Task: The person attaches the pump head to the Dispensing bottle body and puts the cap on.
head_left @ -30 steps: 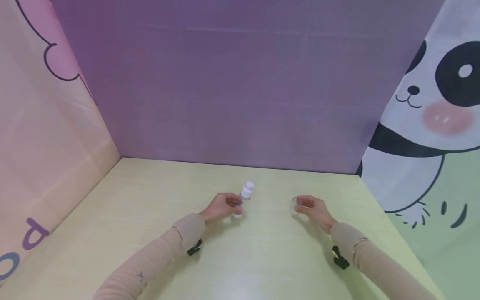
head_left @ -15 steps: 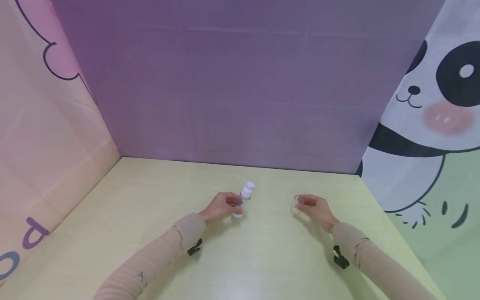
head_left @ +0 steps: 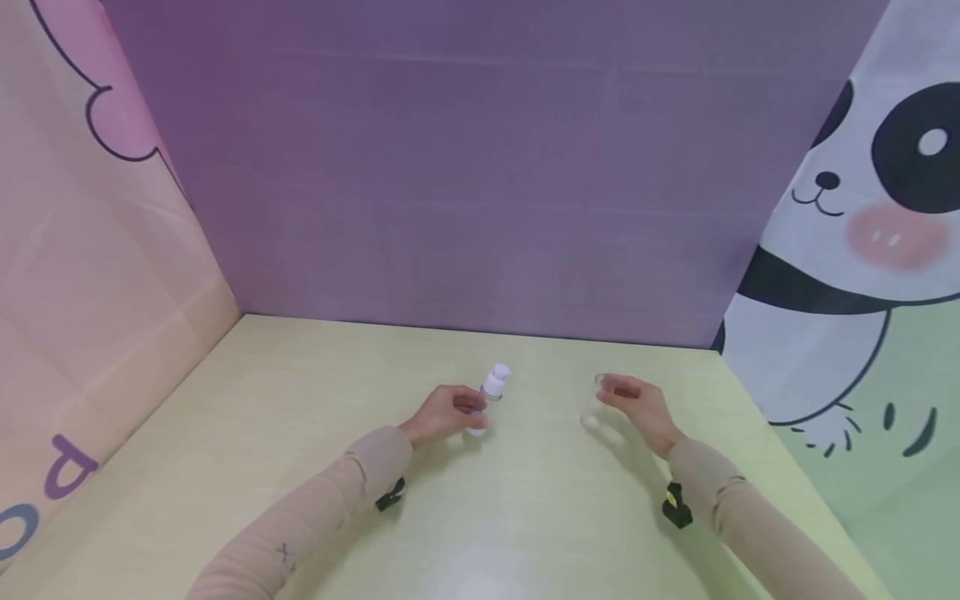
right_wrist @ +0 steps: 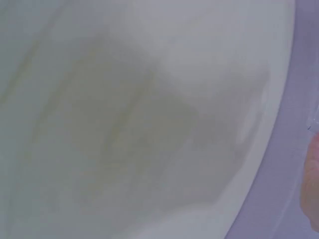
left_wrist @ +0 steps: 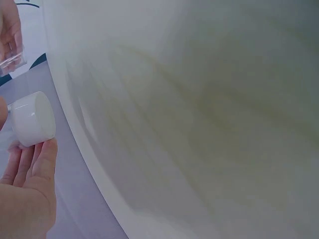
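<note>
My left hand (head_left: 444, 415) grips a small pump bottle (head_left: 495, 382) by its body, the white pump head tilted up and away to the right. In the left wrist view the bottle's white base (left_wrist: 34, 119) shows between thumb and fingers of the left hand (left_wrist: 30, 199). My right hand (head_left: 636, 407) pinches a small clear cap (head_left: 600, 380) between thumb and fingers, apart from the bottle. The cap (left_wrist: 13, 60) looks transparent and hollow. Only a fingertip of the right hand (right_wrist: 311, 184) and an edge of the cap enter the right wrist view.
Both hands are over a pale wood-look table (head_left: 495, 500). A purple backdrop (head_left: 480, 183) stands along its far edge, with a pink printed panel (head_left: 112, 275) at left and a panda-printed panel (head_left: 817, 358) at right. A dark wrist device (head_left: 677, 506) hangs under the right sleeve.
My right hand has moved up and slightly right with the clear cap, leaving a bright spot on the table below. The left hand and bottle have stayed almost still.
</note>
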`<control>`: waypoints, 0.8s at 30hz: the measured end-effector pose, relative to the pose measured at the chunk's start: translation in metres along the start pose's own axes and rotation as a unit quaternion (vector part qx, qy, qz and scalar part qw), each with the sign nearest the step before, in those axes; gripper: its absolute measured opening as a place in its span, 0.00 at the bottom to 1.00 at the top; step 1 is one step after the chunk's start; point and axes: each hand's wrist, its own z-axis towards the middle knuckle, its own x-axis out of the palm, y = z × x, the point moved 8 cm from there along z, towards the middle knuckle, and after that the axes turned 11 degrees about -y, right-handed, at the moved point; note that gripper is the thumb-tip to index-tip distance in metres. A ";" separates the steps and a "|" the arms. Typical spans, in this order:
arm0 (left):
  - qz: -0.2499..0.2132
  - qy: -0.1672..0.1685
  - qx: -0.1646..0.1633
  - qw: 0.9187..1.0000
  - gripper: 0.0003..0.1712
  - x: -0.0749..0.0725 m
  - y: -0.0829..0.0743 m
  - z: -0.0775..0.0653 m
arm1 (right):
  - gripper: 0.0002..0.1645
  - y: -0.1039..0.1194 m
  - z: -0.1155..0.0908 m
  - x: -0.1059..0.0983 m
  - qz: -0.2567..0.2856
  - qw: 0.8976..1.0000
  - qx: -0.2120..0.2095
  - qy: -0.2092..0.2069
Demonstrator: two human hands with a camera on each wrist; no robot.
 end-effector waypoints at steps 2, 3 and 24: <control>0.002 0.001 0.001 1.000 0.20 0.001 -0.001 0.000 | 0.37 0.004 0.000 -0.001 0.005 1.000 -0.003 -0.002; 0.003 0.000 -0.002 1.000 0.20 0.001 -0.001 0.000 | 0.37 0.005 0.000 -0.001 0.007 1.000 -0.003 -0.001; 0.002 0.007 -0.007 1.000 0.21 0.013 -0.002 0.003 | 0.36 0.070 0.002 0.008 0.098 0.995 -0.022 -0.017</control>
